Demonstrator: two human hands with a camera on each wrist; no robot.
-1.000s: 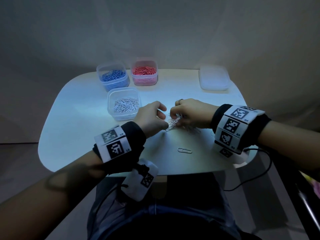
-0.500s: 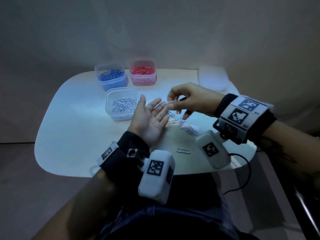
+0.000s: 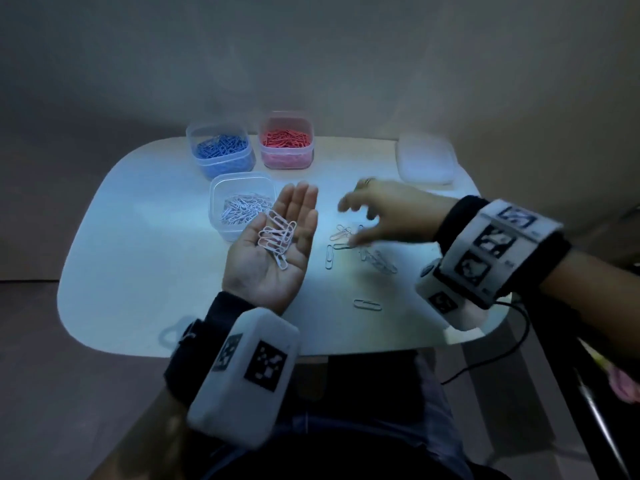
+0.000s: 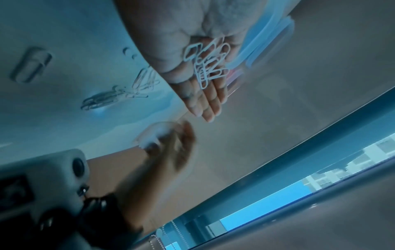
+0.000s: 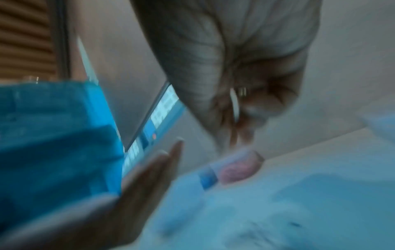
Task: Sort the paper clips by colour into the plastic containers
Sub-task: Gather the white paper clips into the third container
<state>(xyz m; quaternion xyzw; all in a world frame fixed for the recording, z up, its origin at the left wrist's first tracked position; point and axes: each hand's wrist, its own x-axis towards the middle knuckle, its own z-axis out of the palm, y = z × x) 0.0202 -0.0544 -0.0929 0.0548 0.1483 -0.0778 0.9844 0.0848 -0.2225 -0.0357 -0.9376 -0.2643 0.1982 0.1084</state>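
We are gathering the white paper clips (image 3: 278,240): a small bunch of them lies on our left hand (image 3: 273,251), which is held palm up with straight fingers just right of the white-clip container (image 3: 242,202), above the middle of the table (image 3: 138,271). The loose clips (image 3: 360,249) not yet collected lie scattered on the table right of centre, and one stray clip (image 3: 367,304) sits alone close to the near edge.

Our right hand (image 3: 384,216) hovers over the scattered clips with fingers loosely curled; it is blurred in every view, so we cannot tell whether it pinches a clip or is bare. We judge the step to be picking the last white clips off the table into the left palm. The next move calls for a fine pinch on thin wire lying flat, then a tip of the left palm over the white-clip container without spilling.

The blue-clip container (image 3: 221,152) and the red-clip container (image 3: 287,143) stand side by side at the far edge, behind the white one. A white lid (image 3: 426,161) lies at the far right corner. The left half of the table gives open room; the stray clip lies close to the near edge and could be swept off it
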